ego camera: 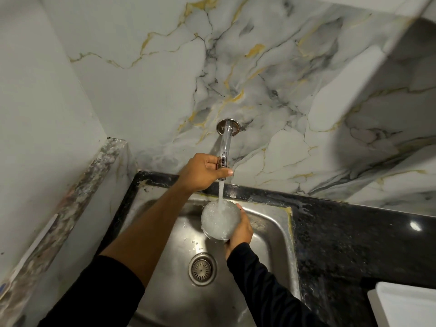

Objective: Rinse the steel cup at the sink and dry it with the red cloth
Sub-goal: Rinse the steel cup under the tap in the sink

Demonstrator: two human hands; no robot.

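The steel cup [218,221] is held upright over the steel sink [271,232], full of foaming water. My right hand [239,233] grips it from the right side and below. A stream of water falls from the chrome tap [225,142] straight into the cup. My left hand [200,172] is closed around the tap's handle near the spout. The red cloth is not in view.
The sink's drain [203,269] lies below the cup. A black speckled counter [349,244] surrounds the sink. A white object [405,303] sits at the counter's lower right. A marble wall rises behind, and a ledge [70,201] runs along the left.
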